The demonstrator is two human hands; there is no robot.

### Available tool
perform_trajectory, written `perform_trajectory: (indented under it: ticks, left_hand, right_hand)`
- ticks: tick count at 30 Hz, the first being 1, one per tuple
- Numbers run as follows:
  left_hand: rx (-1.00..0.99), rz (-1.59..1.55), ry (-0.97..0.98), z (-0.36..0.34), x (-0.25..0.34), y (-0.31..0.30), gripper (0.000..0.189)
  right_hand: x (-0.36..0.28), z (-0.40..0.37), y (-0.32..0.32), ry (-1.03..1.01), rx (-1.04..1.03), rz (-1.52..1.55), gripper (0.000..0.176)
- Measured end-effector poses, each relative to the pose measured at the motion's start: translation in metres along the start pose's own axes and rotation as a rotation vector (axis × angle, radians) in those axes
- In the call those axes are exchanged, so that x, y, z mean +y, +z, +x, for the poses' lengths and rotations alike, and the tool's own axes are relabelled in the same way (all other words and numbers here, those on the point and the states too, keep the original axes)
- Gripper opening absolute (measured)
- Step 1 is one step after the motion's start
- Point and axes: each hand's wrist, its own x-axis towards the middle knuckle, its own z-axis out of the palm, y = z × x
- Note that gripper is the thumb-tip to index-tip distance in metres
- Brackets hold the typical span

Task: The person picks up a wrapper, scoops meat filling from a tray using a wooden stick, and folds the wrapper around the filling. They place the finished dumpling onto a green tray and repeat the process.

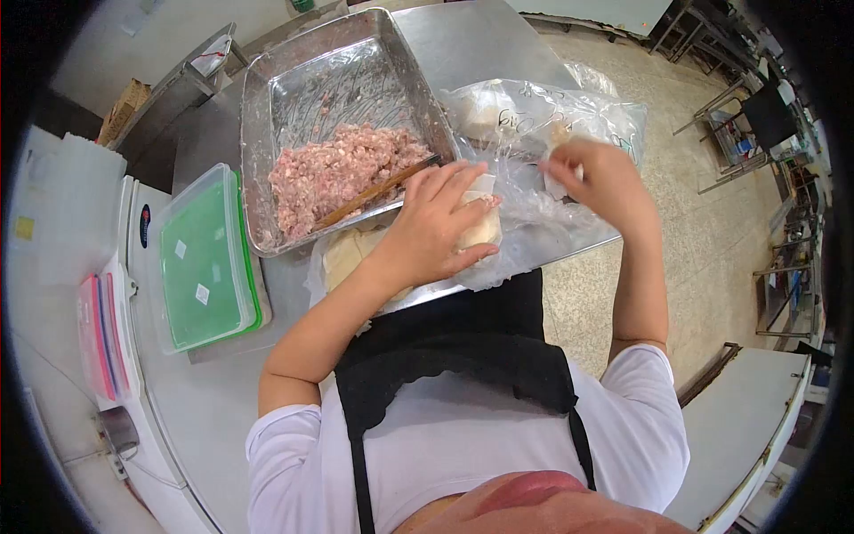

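My left hand (431, 222) lies over a stack of pale dough wrappers (480, 233) at the table's front edge, its thumb and fingers curved around it. Bits of meat cling to a fingertip. To the right, my right hand (594, 178) is slightly blurred, with fingers pinched on a thin whitish piece of plastic (553, 183). Close behind it is a clear plastic bag (507, 111) with black handwriting and pale contents. More pale wrappers (347, 254) lie under my left forearm. A wooden stick (374, 194) with a dark end rests in the minced meat (334, 173).
The minced meat fills the near part of a deep metal tray (258, 133) on the steel table (463, 44). A green container with a clear lid (200, 258) stands at the left. Racks (774, 116) line the far right, beyond the tiled floor (703, 240).
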Motion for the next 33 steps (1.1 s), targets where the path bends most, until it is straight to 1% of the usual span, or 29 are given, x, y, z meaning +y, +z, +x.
perform_trajectory:
  ticks: [1, 2, 4, 6, 7, 8, 9, 11, 12, 13, 14, 15, 17, 18, 20, 21, 23, 24, 25, 27, 28, 29, 30, 31, 32, 33]
  left_hand:
    - [0.035, -0.017, 0.011, 0.002, -0.001, -0.002, 0.052]
    - [0.031, -0.015, 0.014, 0.004, -0.001, -0.005, 0.052]
    - [0.081, -0.011, 0.011, 0.007, 0.000, -0.011, 0.046]
    - [0.091, -0.015, 0.005, 0.005, 0.000, -0.016, 0.046]
    - [0.104, -0.016, -0.002, 0.003, -0.002, -0.020, 0.045]
    - [0.105, -0.010, 0.007, 0.002, -0.004, -0.025, 0.045]
    - [0.133, -0.004, -0.008, -0.003, -0.004, -0.030, 0.042]
    - [0.163, 0.000, -0.038, -0.020, -0.006, -0.041, 0.040]
    - [0.185, 0.044, -0.088, -0.030, -0.008, -0.049, 0.039]
    - [0.207, 0.086, -0.138, -0.039, -0.011, -0.055, 0.038]
    - [0.265, 0.058, -0.162, -0.047, -0.013, -0.060, 0.036]
    - [0.268, 0.056, -0.167, -0.053, -0.017, -0.064, 0.036]
    - [0.351, 0.119, -0.238, -0.065, -0.021, -0.070, 0.037]
    - [0.357, 0.119, -0.247, -0.067, -0.020, -0.072, 0.037]
    - [0.421, 0.137, -0.202, -0.066, -0.017, -0.080, 0.036]
    - [0.430, 0.143, -0.210, -0.066, -0.014, -0.085, 0.036]
    - [0.447, 0.146, -0.191, -0.066, -0.006, -0.092, 0.033]
    - [0.452, 0.148, -0.192, -0.066, -0.004, -0.095, 0.033]
    - [0.438, 0.152, -0.167, -0.066, -0.004, -0.098, 0.032]
    - [0.431, 0.160, -0.140, -0.063, -0.004, -0.103, 0.031]
    - [0.392, 0.145, -0.088, -0.061, -0.004, -0.104, 0.030]
    - [0.352, 0.129, -0.035, -0.059, -0.003, -0.105, 0.029]
    - [0.352, 0.128, -0.033, -0.056, -0.003, -0.106, 0.029]
    - [0.315, 0.121, 0.013, -0.052, -0.003, -0.106, 0.027]
    - [0.279, 0.115, 0.060, -0.049, -0.002, -0.105, 0.025]
    - [0.282, 0.116, 0.062, -0.045, -0.001, -0.104, 0.025]
  right_hand:
    - [0.000, 0.008, -0.003, -0.029, 0.196, 0.055, 0.030]
    - [0.001, 0.020, 0.000, -0.027, 0.200, 0.059, 0.030]
    - [0.013, 0.051, 0.013, -0.338, 0.646, -0.089, 0.030]
    - [0.041, 0.083, 0.048, -0.326, 0.654, -0.068, 0.033]
    - [0.040, 0.090, 0.051, -0.318, 0.664, -0.048, 0.036]
    - [0.042, 0.086, 0.052, -0.345, 0.703, 0.022, 0.031]
    - [0.038, 0.074, 0.043, -0.350, 0.707, 0.020, 0.031]
    - [0.039, 0.043, 0.024, -0.031, 0.195, 0.560, 0.025]
    - [0.039, 0.034, 0.017, -0.036, 0.188, 0.558, 0.025]
    - [0.040, 0.025, 0.011, -0.029, -0.097, 0.516, 0.021]
    - [0.040, 0.022, 0.008, -0.020, -0.380, 0.464, 0.017]
    - [0.042, 0.027, 0.019, -0.020, -0.386, 0.461, 0.017]
    - [0.057, 0.045, 0.065, -0.211, 0.113, -0.156, 0.014]
    - [0.062, 0.054, 0.083, -0.218, 0.107, -0.160, 0.014]
    - [0.068, 0.069, 0.113, -0.315, 0.175, -0.440, 0.010]
    - [0.065, 0.070, 0.119, -0.327, 0.175, -0.443, 0.010]
    - [0.065, 0.067, 0.127, -0.428, 0.381, -0.556, 0.011]
    - [0.055, 0.060, 0.114, -0.441, 0.284, -0.476, 0.012]
    - [0.051, 0.053, 0.107, -0.441, 0.286, -0.480, 0.012]
    - [0.047, 0.043, 0.095, -0.324, 0.266, -0.424, 0.014]
    - [0.041, 0.035, 0.084, -0.326, 0.265, -0.425, 0.014]
    - [0.034, 0.025, 0.071, -0.178, 0.230, -0.377, 0.014]
    - [0.031, 0.018, 0.063, -0.029, 0.197, -0.327, 0.015]
    - [0.038, 0.015, 0.058, -0.029, 0.200, -0.329, 0.015]
    - [0.050, 0.011, 0.051, -0.001, 0.111, -0.228, 0.017]
    - [0.060, 0.007, 0.045, 0.025, 0.023, -0.127, 0.019]
